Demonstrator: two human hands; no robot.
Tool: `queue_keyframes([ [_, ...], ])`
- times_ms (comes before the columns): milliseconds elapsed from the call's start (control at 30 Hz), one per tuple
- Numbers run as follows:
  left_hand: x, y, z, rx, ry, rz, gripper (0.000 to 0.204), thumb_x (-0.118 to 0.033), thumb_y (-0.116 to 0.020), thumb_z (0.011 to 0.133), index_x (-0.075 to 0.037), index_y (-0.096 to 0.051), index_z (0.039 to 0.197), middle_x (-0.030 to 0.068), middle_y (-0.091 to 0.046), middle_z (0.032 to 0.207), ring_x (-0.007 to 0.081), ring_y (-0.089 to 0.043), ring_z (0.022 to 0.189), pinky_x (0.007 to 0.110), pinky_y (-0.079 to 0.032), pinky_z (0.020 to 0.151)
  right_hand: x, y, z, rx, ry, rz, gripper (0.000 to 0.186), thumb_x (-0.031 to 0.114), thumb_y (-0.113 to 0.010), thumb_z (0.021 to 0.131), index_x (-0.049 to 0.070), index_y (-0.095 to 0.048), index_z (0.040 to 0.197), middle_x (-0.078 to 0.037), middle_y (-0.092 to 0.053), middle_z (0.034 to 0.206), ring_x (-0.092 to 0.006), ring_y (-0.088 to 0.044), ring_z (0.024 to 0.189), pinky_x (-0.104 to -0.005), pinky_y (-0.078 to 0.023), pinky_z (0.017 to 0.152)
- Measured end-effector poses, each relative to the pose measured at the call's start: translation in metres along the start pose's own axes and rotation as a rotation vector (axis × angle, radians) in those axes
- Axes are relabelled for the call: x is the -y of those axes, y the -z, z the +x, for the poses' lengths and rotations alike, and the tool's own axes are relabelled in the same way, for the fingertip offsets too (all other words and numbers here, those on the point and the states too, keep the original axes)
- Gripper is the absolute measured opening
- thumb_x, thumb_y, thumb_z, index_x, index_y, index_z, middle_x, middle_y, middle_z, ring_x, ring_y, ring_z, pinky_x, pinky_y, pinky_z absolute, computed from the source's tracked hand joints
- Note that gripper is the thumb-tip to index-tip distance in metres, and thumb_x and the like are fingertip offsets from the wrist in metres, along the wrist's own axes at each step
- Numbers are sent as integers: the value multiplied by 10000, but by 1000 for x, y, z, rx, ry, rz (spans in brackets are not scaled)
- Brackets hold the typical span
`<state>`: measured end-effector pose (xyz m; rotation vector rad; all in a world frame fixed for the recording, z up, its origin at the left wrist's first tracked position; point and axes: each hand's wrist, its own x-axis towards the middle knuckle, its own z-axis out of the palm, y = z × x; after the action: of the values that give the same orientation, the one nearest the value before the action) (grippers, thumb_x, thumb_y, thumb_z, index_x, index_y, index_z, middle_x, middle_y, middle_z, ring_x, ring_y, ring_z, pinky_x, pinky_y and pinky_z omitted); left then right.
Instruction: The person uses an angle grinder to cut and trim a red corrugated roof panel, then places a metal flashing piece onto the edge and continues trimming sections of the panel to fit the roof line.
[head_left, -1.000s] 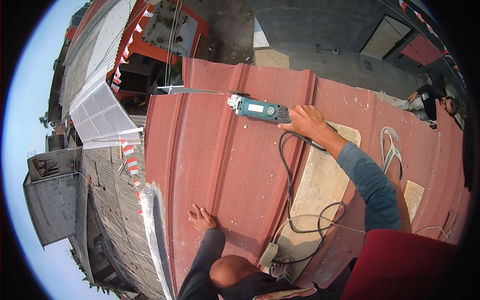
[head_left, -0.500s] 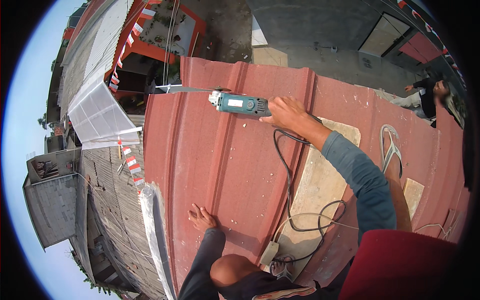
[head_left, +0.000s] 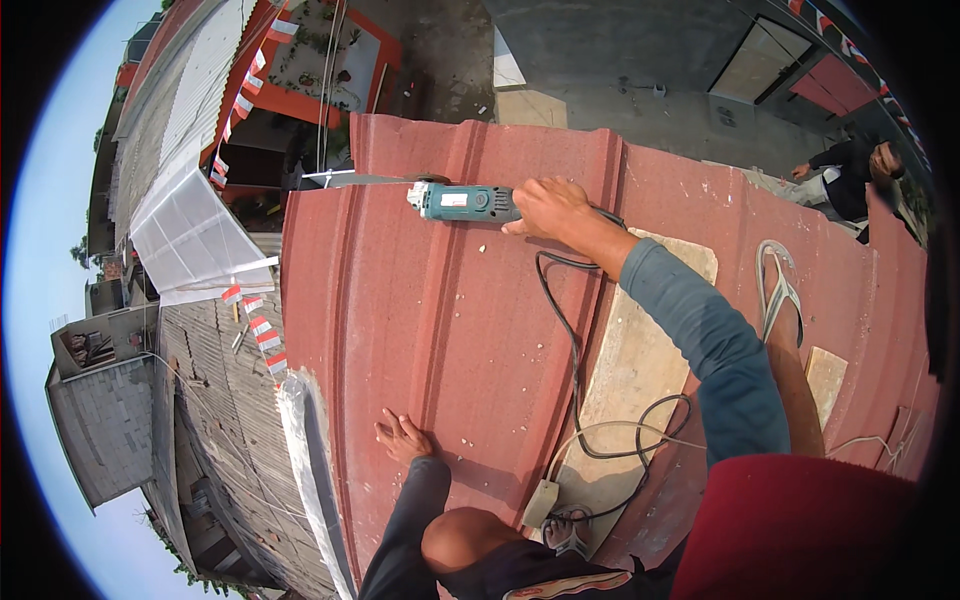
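The angle grinder (head_left: pixel 465 203) is over the red roof (head_left: pixel 385 320), with the right hand (head_left: pixel 553 210) wrapped around its rear; the left hand (head_left: pixel 403 437) lies spread on the roof. The grinder seems rather heavy and rigid, safest to hold there.

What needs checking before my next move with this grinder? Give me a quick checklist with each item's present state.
1. Grip: ok. The right hand is closed around the rear end of the grinder.
2. Both hands on the tool: not ok. The left hand rests spread on the red roof.
3. Gloves: not ok. Both hands are bare.
4. Cord away from the disc: ok. The dark cord loops back over the board, away from the disc.
5. Disc stopped or spinning: cannot tell from a still picture.
6. Other person clear: ok. The person is off at the far right, away from the disc.
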<state>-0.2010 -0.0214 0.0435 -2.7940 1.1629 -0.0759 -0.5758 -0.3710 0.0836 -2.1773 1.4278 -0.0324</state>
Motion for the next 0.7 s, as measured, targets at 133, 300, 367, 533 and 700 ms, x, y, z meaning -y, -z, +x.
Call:
queue_keyframes([
  [133, 0, -1, 0, 18, 10, -16, 520, -444, -354, 967, -211, -459, 1419, 236, -345, 1461, 410, -462, 1257, 519, -419, 975, 1, 5, 2, 4, 14, -31, 482, 463, -711, 783, 32, -694, 997, -146, -682, 1038, -317, -660, 999, -415, -519, 845],
  [300, 6, -6, 1, 20, 6, 2, 529, -458, -348, 968, -220, -440, 1431, 236, -328, 1470, 422, -430, 1283, 514, -390, 1009, 6, 14, 5, 65, -6, -45, 467, 455, -709, 789, 42, -697, 1007, -140, -684, 1033, -310, -662, 999, -409, -514, 856],
  [367, 15, -9, 5, 37, 44, -78, 554, -505, -325, 957, -265, -417, 1448, 185, -291, 1512, 404, -310, 1375, 554, -297, 1055, 10, 14, 10, 74, -3, -31, 456, 445, -713, 790, 48, -698, 1013, -136, -688, 1026, -309, -662, 1000, -412, -513, 861],
  [533, 0, -2, 0, 70, 57, -47, 557, -500, -322, 960, -241, -421, 1443, 209, -301, 1496, 416, -355, 1340, 544, -330, 1041, 5, 11, 10, 94, -17, -45, 446, 438, -716, 788, 54, -700, 1016, -136, -690, 1026, -312, -662, 1003, -417, -509, 868],
  [700, 1, 0, 2, 52, 48, 8, 558, -495, -317, 963, -223, -428, 1438, 234, -316, 1478, 416, -397, 1312, 532, -363, 1027, 7, 11, 6, 47, -17, -31, 458, 445, -707, 795, 57, -694, 1037, -143, -687, 1048, -319, -660, 1008, -421, -507, 874],
])
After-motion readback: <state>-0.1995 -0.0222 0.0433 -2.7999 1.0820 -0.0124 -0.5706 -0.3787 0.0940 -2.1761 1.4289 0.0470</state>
